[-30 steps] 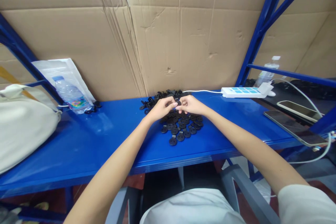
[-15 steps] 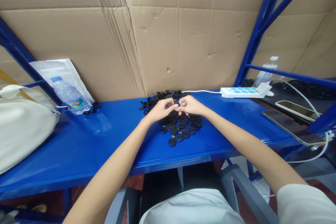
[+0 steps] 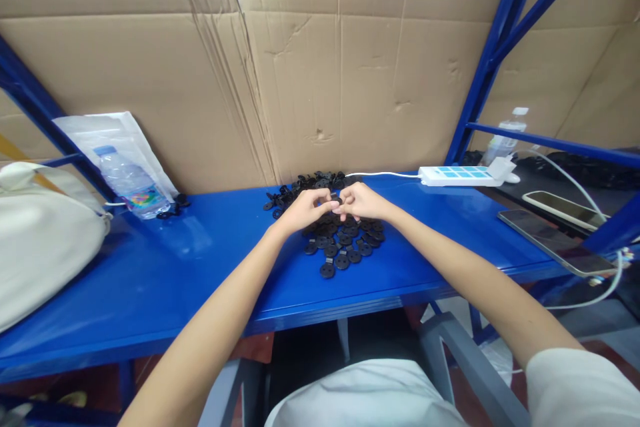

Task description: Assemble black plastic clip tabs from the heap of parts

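Both hands meet above a heap of small black parts. My left hand (image 3: pixel 306 209) is closed, thumb and fingers pinching a black round clip (image 3: pixel 337 198). From the other side my right hand (image 3: pixel 363 201) grips the same clip, its fingers curled in. Much of the clip is hidden by the fingertips. Below the hands lie several black discs with small metal-looking tabs (image 3: pixel 344 260), spread toward the front edge. Behind the hands is a denser pile of black parts (image 3: pixel 320 180), too jumbled to make out singly.
The blue table (image 3: pixel 210 280) backs onto a cardboard wall (image 3: pixel 360 80). To the left are a pale bag (image 3: pixel 45 240) and a water bottle (image 3: pixel 133 183). A white power strip (image 3: pixel 457 176) and a phone (image 3: pixel 555 240) lie to the right, beside blue frame bars (image 3: pixel 493 53).
Almost nothing differs. Both hands stay together over the pile with the clip between the fingertips; the whole view has shifted very slightly.
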{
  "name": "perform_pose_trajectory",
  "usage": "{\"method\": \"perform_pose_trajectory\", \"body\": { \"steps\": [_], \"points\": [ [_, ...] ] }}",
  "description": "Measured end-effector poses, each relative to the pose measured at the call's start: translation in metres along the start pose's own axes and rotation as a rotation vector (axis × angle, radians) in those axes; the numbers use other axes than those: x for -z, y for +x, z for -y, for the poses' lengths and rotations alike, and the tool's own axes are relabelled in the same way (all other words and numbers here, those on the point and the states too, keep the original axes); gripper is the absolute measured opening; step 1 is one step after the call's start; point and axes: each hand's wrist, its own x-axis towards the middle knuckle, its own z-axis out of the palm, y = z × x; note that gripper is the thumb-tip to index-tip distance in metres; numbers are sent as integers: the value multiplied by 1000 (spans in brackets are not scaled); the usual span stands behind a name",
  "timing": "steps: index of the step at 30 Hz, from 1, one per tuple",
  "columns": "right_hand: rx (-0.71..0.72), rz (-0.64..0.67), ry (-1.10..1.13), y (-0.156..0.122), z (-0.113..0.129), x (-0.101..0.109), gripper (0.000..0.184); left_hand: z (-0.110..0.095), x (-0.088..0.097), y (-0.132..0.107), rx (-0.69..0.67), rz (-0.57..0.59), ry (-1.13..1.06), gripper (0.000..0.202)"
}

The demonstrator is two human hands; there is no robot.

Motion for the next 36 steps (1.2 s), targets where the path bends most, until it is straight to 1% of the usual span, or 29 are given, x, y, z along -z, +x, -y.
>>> {"method": "perform_pose_trajectory", "body": {
  "steps": [9, 12, 14, 17, 20, 27, 32, 36],
  "points": [
    [-9, 7, 0, 0, -1, -2, 28, 2, 0, 0, -6, 4, 27, 38],
    [-1, 18, -14, 1, -4, -3, 22, 3, 1, 0, 5, -9, 48, 37],
    [40, 17, -10, 2, -6, -4, 16, 4, 2, 0, 8, -12, 64, 37],
    [101, -56, 27, 3, -8, -4, 19, 7, 3, -1, 11, -17, 92, 37],
    [114, -130, 68, 3, -8, -3, 18, 9, 3, -1, 1, -11, 90, 37],
    [87, -136, 72, 4, -6, 0, 16, 10, 0, -1, 31, -8, 93, 41],
    [92, -198, 91, 5, -5, -1, 14, 6, 0, -1, 61, -37, 105, 39],
    [91, -241, 119, 6, -6, -1, 15, 6, 0, -1, 44, -59, 119, 34]
  ]
}}
